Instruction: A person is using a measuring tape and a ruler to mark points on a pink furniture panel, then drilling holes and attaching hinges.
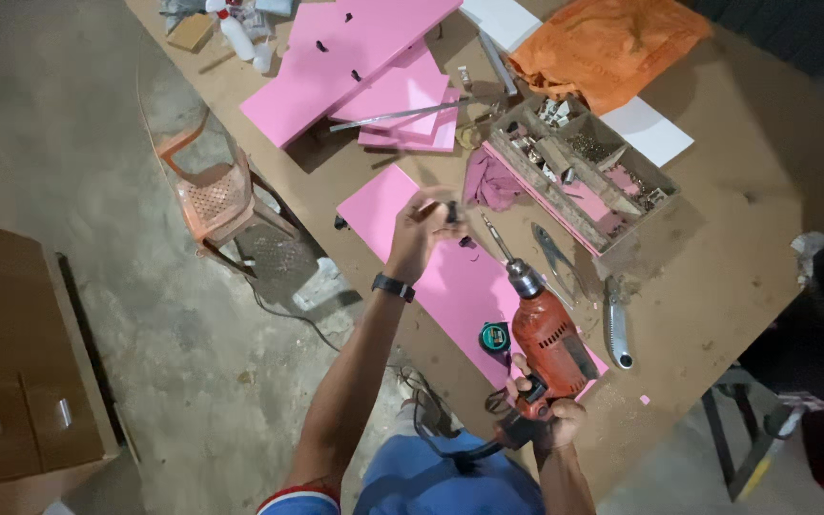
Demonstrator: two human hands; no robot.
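Note:
My right hand (545,405) grips the handle of a red power drill (547,329), its bit pointing up and away over a long pink board (450,281) that lies on the workbench. My left hand (423,224), with a black watch on the wrist, is raised above the board's far part and pinches a small dark fitting (451,210) between its fingertips. Another small dark piece (467,242) lies on the board just past that hand. A tape measure (494,335) rests on the board beside the drill.
A wooden tray of screws and fittings (584,167), pliers (557,257), a knife-like tool (617,324), a purple rag (490,179), stacked pink panels (355,57), white boards and an orange cloth (607,43) crowd the bench. An orange plastic chair (216,195) and a brown cabinet (21,381) stand at left.

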